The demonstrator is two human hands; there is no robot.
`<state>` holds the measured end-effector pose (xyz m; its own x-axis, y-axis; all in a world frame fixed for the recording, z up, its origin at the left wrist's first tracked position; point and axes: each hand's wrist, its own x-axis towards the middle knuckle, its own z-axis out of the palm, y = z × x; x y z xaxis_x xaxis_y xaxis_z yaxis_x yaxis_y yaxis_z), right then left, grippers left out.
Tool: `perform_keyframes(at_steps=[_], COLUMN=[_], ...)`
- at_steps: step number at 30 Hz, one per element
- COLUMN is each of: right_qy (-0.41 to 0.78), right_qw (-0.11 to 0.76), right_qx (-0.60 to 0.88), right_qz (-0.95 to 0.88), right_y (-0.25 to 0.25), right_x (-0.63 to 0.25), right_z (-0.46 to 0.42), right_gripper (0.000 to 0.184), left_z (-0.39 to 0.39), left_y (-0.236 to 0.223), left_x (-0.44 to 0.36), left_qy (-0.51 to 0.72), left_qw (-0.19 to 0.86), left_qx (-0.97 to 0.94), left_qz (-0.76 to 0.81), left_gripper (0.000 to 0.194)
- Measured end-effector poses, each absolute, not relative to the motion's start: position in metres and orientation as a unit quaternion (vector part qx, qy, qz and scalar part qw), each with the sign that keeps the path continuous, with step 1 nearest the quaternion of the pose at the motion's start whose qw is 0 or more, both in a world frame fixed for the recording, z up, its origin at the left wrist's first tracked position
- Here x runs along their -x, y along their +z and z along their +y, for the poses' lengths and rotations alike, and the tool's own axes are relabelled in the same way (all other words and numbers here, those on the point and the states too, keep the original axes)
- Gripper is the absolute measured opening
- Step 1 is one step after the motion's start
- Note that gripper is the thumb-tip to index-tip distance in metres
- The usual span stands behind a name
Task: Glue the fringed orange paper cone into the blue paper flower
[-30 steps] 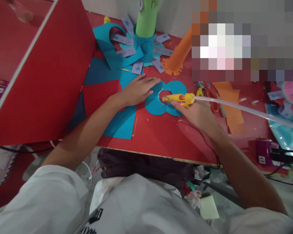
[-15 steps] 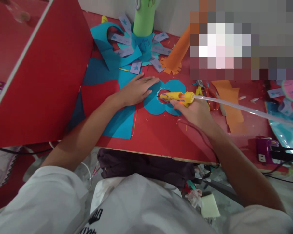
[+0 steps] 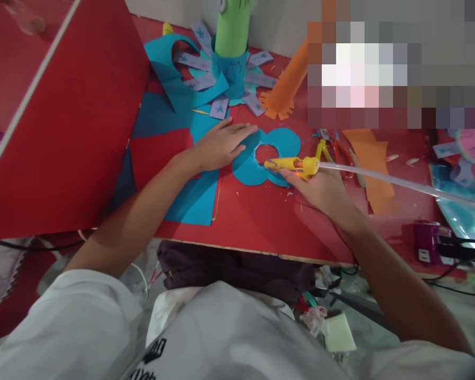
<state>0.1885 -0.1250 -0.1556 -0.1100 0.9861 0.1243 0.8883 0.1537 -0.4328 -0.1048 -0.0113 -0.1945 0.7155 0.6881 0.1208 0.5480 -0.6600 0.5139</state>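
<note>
On the red table lies a blue paper flower (image 3: 248,169) with rounded petals and a round hole in its middle, through which red shows. Whitish glue marks ring the hole. My left hand (image 3: 224,146) rests flat with fingers stretched out, its fingertips on the flower's left petals. In my right hand (image 3: 320,184) is a yellow glue gun (image 3: 291,164), a small orange light glowing on it. Its nozzle points left, over the lower right rim of the hole. A long clear glue stick (image 3: 380,176) trails out of its back to the right.
Behind stands a green paper tube (image 3: 232,31) in a blue base with lilac strips. An orange paper tube (image 3: 287,84) leans beside it. Blue sheets (image 3: 193,203) and a red sheet (image 3: 160,155) lie left; pliers (image 3: 343,158), orange paper (image 3: 374,174) and a purple box (image 3: 427,244) lie right.
The glue gun in my right hand first shifted slightly left and up over the hole, then moved right and down to its lower right rim. My left hand stays on the flower.
</note>
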Motion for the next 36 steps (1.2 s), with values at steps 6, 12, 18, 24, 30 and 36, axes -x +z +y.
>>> perform_keyframes(at_steps=[6,12,18,24,30,36], right_qy=[0.169,0.166,0.142,0.119,0.152,0.232], right_qw=[0.217,0.226,0.213,0.206,0.234,0.233], right_qx=[0.633,0.633,0.640,0.658,0.678,0.664], right_qz=[-0.723,-0.722,-0.724,-0.715,-0.680,-0.671], right_y=[-0.153,-0.152,-0.154,-0.158,-0.149,-0.144], right_x=[-0.188,-0.185,-0.190,-0.200,-0.210,-0.201], right_z=[-0.128,-0.126,-0.128,-0.131,-0.136,-0.137], right_gripper=[0.060,0.057,0.059,0.063,0.059,0.052], left_z=[-0.011,-0.010,-0.010,-0.011,-0.012,-0.010], left_y=[-0.194,-0.196,-0.195,-0.193,-0.193,-0.196], left_x=[0.105,0.106,0.106,0.105,0.105,0.106], left_qy=[0.150,0.155,0.154,0.145,0.145,0.152], left_qw=[0.219,0.214,0.219,0.222,0.216,0.221], left_qx=[-0.901,-0.903,-0.901,-0.901,-0.901,-0.899], left_qz=[0.344,0.339,0.340,0.345,0.348,0.346], left_gripper=[0.065,0.065,0.065,0.066,0.065,0.064])
